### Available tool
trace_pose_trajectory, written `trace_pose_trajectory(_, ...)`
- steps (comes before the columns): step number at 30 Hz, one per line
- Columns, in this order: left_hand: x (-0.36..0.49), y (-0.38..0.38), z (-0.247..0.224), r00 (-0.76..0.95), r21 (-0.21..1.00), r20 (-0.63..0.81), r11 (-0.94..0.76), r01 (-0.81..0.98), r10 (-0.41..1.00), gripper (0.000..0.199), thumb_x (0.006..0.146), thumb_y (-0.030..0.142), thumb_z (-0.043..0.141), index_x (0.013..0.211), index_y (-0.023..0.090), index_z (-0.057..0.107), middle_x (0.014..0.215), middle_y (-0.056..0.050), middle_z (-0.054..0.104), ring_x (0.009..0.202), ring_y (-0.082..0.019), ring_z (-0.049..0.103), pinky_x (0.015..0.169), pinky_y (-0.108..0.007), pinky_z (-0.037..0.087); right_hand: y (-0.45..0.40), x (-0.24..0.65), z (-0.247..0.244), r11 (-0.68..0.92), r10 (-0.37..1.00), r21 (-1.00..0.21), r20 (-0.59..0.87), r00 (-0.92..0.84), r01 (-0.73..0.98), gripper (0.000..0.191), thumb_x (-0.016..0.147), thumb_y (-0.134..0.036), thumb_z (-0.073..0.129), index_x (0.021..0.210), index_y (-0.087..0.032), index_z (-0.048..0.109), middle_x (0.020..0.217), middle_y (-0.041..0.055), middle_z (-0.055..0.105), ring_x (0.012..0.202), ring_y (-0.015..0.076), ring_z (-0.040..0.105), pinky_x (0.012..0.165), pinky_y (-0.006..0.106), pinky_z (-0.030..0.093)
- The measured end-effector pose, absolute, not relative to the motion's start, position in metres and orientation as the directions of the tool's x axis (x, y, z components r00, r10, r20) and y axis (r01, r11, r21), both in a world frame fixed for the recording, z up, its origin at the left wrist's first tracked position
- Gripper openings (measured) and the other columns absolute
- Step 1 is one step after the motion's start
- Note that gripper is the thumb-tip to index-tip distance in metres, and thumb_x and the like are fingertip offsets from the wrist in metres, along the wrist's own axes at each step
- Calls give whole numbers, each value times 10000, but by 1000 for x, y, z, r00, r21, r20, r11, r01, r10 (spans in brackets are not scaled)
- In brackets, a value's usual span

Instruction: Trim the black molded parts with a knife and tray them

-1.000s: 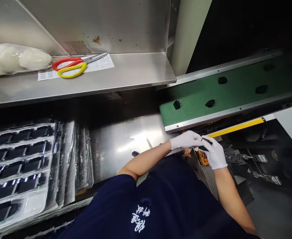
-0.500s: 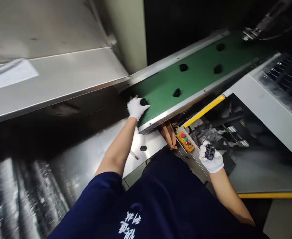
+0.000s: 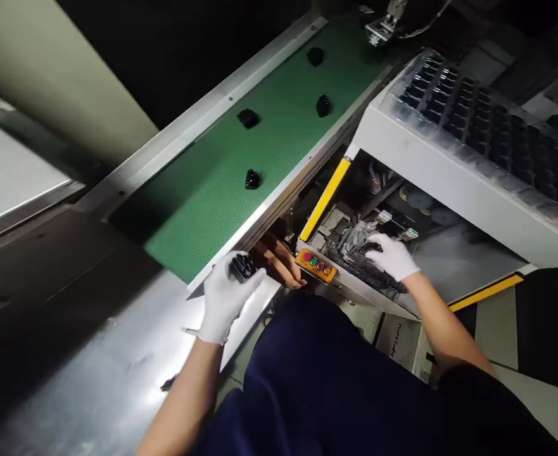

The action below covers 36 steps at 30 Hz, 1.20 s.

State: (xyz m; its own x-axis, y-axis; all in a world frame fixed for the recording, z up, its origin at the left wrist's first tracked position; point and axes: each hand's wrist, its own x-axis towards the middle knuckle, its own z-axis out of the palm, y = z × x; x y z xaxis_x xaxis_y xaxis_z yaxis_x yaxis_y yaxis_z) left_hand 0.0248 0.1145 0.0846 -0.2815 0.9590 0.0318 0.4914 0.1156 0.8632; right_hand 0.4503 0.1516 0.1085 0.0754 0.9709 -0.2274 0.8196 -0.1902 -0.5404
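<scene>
My left hand (image 3: 226, 294), in a white glove, grips a black molded plastic part (image 3: 243, 267) just past the conveyor's front corner. My gloved right hand (image 3: 391, 256) reaches into the open bay of a machine, its fingers curled round a dark part (image 3: 372, 247) that is mostly hidden. Below those fingers lies a cluttered metal fixture (image 3: 352, 244). On the green conveyor belt (image 3: 202, 221) rest several similar black parts, the nearest black part (image 3: 252, 179) close to the belt's front rail.
A yellow button box (image 3: 315, 265) sits at the machine's front edge. Clear trays of black parts (image 3: 488, 120) stand on the white machine top (image 3: 450, 152). A robot arm tool (image 3: 378, 31) hangs at the belt's far end. Bottom left is a metal table (image 3: 98, 361).
My left hand has lifted a black part off the belt and drawn it toward me. My right hand has moved forward over the fixture, palm turned down. The view has swung right.
</scene>
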Motion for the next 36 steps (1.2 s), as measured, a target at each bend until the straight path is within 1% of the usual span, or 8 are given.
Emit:
trace_pose_trajectory(3,58,95,72,-181,883,-36,116,455,983,426,667,527,762,1013,309,642,1014,11,734,990,-298,715,962,-440,574,188,549,113,-301,948,-99,-141,287,948,468,873,-341,698,1309,-174,684,1147,133,759,1049,285,704,981,395,523)
trace_pose_trajectory(4,68,92,69,-157,888,-72,134,439,985,409,668,521,756,997,310,635,988,9,734,972,-303,718,937,-446,582,197,577,114,-291,942,-5,-175,285,957,477,880,-326,695,1324,-153,679,1166,144,756,1052,278,703,977,380,520)
trace_pose_trajectory(5,77,90,68,-135,894,-114,161,419,984,392,672,511,750,985,309,630,964,7,734,956,-304,721,915,-448,589,205,599,113,-286,937,19,-205,284,958,479,865,-307,717,1314,-144,692,1178,145,755,1055,270,701,976,362,517)
trace_pose_trajectory(10,107,90,79,-71,921,-272,281,269,960,365,653,458,725,962,294,621,898,2,731,903,-287,723,873,-442,606,229,635,97,-208,919,33,-336,206,978,442,828,-284,768,1250,-155,743,1170,123,765,1059,240,693,966,304,496)
trace_pose_trajectory(14,114,95,83,-57,919,-285,290,267,957,287,652,446,714,871,293,609,852,12,715,857,-274,707,854,-441,606,236,639,85,-188,902,47,-386,192,981,479,868,-311,749,1310,-133,706,1211,161,747,1084,259,691,953,320,497)
trace_pose_trajectory(24,129,109,76,-38,905,-354,353,240,934,322,650,467,725,893,276,633,908,-18,762,915,-284,747,897,-450,625,232,653,74,-145,876,59,-457,156,988,459,969,-347,629,1380,-143,635,1325,161,693,1184,260,661,1035,323,476)
trace_pose_trajectory(30,136,117,67,-10,890,-381,369,268,925,390,646,484,747,959,279,635,919,-14,781,917,-292,765,901,-463,627,221,634,65,-155,889,145,-411,203,977,622,955,-388,603,1506,-126,485,1415,250,559,1215,342,622,1024,447,486)
trace_pose_trajectory(36,141,125,73,97,866,-332,262,426,938,306,684,451,762,926,284,674,916,0,775,891,-295,748,839,-445,599,221,632,74,-161,876,170,-429,220,972,811,822,-455,728,1516,-124,470,1394,254,535,1124,328,650,962,425,501)
